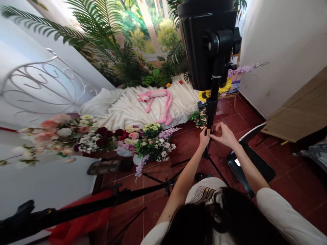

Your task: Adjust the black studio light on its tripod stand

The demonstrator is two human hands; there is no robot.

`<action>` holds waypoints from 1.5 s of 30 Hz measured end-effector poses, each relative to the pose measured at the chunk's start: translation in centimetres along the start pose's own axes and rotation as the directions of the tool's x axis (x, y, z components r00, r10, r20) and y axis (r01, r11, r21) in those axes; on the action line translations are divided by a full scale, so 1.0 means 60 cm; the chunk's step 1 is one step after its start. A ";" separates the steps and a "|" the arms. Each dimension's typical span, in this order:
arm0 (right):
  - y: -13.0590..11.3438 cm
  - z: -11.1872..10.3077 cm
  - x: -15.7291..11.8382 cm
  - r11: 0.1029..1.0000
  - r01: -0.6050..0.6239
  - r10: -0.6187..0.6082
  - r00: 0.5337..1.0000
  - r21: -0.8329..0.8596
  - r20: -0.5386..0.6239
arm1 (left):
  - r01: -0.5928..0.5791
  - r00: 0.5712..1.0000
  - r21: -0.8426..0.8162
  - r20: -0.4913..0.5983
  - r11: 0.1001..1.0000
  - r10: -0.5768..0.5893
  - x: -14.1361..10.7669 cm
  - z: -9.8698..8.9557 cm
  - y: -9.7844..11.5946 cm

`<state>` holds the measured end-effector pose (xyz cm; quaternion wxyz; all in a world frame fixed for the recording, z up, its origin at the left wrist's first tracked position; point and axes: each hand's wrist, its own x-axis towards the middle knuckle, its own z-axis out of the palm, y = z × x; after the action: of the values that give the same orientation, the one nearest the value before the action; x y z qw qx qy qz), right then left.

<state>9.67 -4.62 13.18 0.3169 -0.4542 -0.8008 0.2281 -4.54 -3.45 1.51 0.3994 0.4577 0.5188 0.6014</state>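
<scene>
A black light stand [210, 114] rises in front of me, with a large black lamp head [201, 44] mounted on top. My left hand [204, 137] is wrapped round the stand's pole, below a clamp knob [201, 106]. My right hand [226, 135] is just right of the pole, its thumb reaching toward the left hand and its index finger curved, with a gap between them. Whether the thumb touches the pole is hard to make out. The lower pole runs down to spread tripod legs [217, 168] on the floor.
A second black stand [102, 204] slants across the lower left. At the right is a black chair [251, 163]. Artificial flowers [133, 139] border a white blanket [122, 107] bearing a pink plush toy [160, 93]. A metal headboard [43, 81] stands left; palm fronds [102, 30] hang behind.
</scene>
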 end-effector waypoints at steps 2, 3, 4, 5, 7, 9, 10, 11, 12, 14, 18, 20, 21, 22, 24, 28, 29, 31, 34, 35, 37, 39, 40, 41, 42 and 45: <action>0.028 0.016 -0.038 0.986 -0.044 0.063 0.991 -0.159 0.119 | -0.005 1.000 -0.004 0.018 1.000 0.005 0.000 -0.002 0.001; 0.039 0.025 -0.051 0.975 -0.060 0.093 0.984 -0.213 0.149 | -0.007 1.000 -0.004 0.024 1.000 0.007 0.000 -0.002 0.002; 0.048 0.033 -0.060 0.967 -0.076 0.118 0.980 -0.245 0.161 | -0.008 1.000 -0.002 0.026 1.000 0.008 -0.001 -0.003 0.002; 0.056 0.041 -0.066 0.962 -0.095 0.139 0.977 -0.256 0.159 | -0.008 1.000 0.002 0.025 1.000 0.008 -0.001 -0.003 0.003; 0.067 0.060 -0.071 0.968 -0.136 0.168 0.976 -0.210 0.141 | -0.012 1.000 0.013 0.018 1.000 0.012 -0.001 -0.003 0.004; 0.072 0.085 -0.072 0.976 -0.215 0.218 0.970 -0.039 0.104 | -0.021 1.000 0.016 0.018 1.000 0.020 -0.001 -0.003 0.005; 0.072 0.100 -0.072 0.955 -0.280 0.271 0.958 0.102 0.088 | -0.026 0.999 0.014 0.023 1.000 0.025 -0.001 -0.003 0.005; 0.070 0.114 -0.071 0.894 -0.356 0.344 0.934 0.272 0.093 | -0.030 0.999 0.012 0.029 0.999 0.030 0.000 -0.003 0.006; 0.067 0.128 -0.071 0.782 -0.430 0.417 0.899 0.451 0.134 | -0.033 0.999 0.013 0.031 0.999 0.032 0.001 -0.003 0.006; 0.058 0.151 -0.071 0.442 -0.515 0.477 0.828 0.735 0.294 | -0.031 0.999 0.026 0.030 0.999 0.030 0.002 -0.003 0.008; 0.048 0.160 -0.073 -0.021 -0.456 0.347 0.831 0.890 0.434 | -0.025 0.999 0.035 0.022 0.999 0.024 0.003 -0.004 0.010; 0.051 0.150 -0.074 -0.028 -0.516 0.332 0.803 0.856 0.495 | -0.023 0.999 0.016 0.033 1.000 0.023 0.002 -0.004 0.010; 0.055 0.145 -0.075 0.009 -0.570 0.347 0.773 0.822 0.532 | -0.020 0.999 0.008 0.042 1.000 0.020 0.002 -0.004 0.009; 0.058 0.139 -0.075 0.069 -0.616 0.382 0.743 0.785 0.549 | -0.014 0.999 0.003 0.052 1.000 0.014 0.002 -0.005 0.007; 0.065 0.130 -0.077 0.236 -0.649 0.489 0.723 0.723 0.489 | 0.000 0.998 -0.004 0.070 1.000 0.000 0.002 -0.005 0.003; 0.065 0.116 -0.083 0.684 -0.519 0.506 0.844 0.512 0.178 | 0.035 0.998 -0.023 0.058 0.999 -0.033 0.003 -0.004 -0.008; 0.062 0.112 -0.084 0.784 -0.474 0.466 0.876 0.402 0.124 | 0.051 0.997 -0.028 0.054 0.998 -0.050 0.003 -0.003 -0.010; 0.057 0.103 -0.085 0.901 -0.408 0.406 0.913 0.145 0.047 | 0.088 0.995 -0.043 0.057 0.995 -0.086 0.002 -0.003 -0.011; 0.051 0.091 -0.080 0.918 -0.373 0.375 0.927 -0.133 -0.016 | 0.110 0.991 -0.070 0.080 0.992 -0.104 0.002 -0.004 -0.011; 0.050 0.089 -0.076 0.918 -0.353 0.356 0.934 -0.180 -0.020 | 0.105 0.991 -0.077 0.088 0.991 -0.098 0.002 -0.005 -0.011; 0.050 0.085 -0.066 0.921 -0.305 0.316 0.949 -0.241 0.005 | 0.096 0.991 -0.088 0.103 0.991 -0.087 0.003 -0.006 -0.010; 0.050 0.084 -0.055 0.919 -0.270 0.296 0.954 -0.287 0.051 | 0.093 0.990 -0.094 0.113 0.991 -0.083 0.004 -0.007 -0.010; 0.050 0.084 -0.050 0.916 -0.258 0.294 0.953 -0.308 0.074 | 0.094 0.990 -0.092 0.113 0.991 -0.083 0.004 -0.007 -0.010; 0.050 0.083 -0.045 0.912 -0.249 0.294 0.951 -0.325 0.096 | 0.096 0.990 -0.089 0.112 0.991 -0.086 0.004 -0.007 -0.009; 0.050 0.082 -0.040 0.909 -0.242 0.295 0.948 -0.339 0.116 | 0.099 0.989 -0.086 0.115 0.991 -0.089 0.005 -0.007 -0.007; 0.051 0.078 -0.031 0.904 -0.241 0.308 0.940 -0.354 0.145 | 0.112 0.988 -0.070 0.118 0.991 -0.103 0.005 -0.007 -0.001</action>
<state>8.81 -5.15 7.35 0.1194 -0.5847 -0.7827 0.1770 -5.04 -3.29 1.47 0.4775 0.4473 0.4958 0.5710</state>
